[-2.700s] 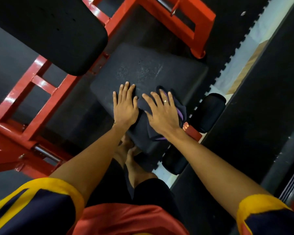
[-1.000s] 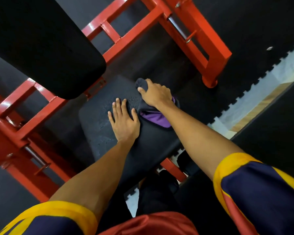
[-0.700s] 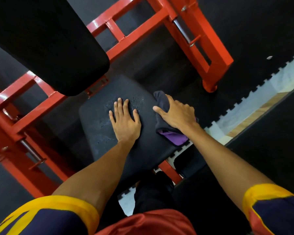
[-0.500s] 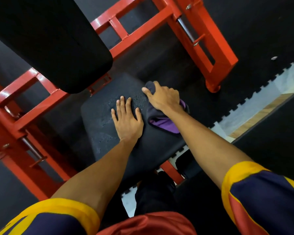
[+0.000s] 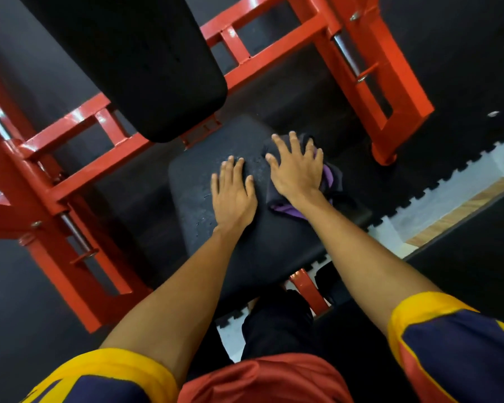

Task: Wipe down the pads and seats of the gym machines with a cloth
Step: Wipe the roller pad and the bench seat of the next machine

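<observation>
A black seat [image 5: 239, 251] is lying under both hands. The left hand [image 5: 234, 196] is resting flat beside the right hand [image 5: 296, 173], which is pressing spread fingers onto a crumpled dark cloth [image 5: 330, 181] showing purple, possibly lining.

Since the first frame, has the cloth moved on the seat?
Yes. The cloth has gone from the near edge of the seat to its far right corner, under the right hand.
</observation>
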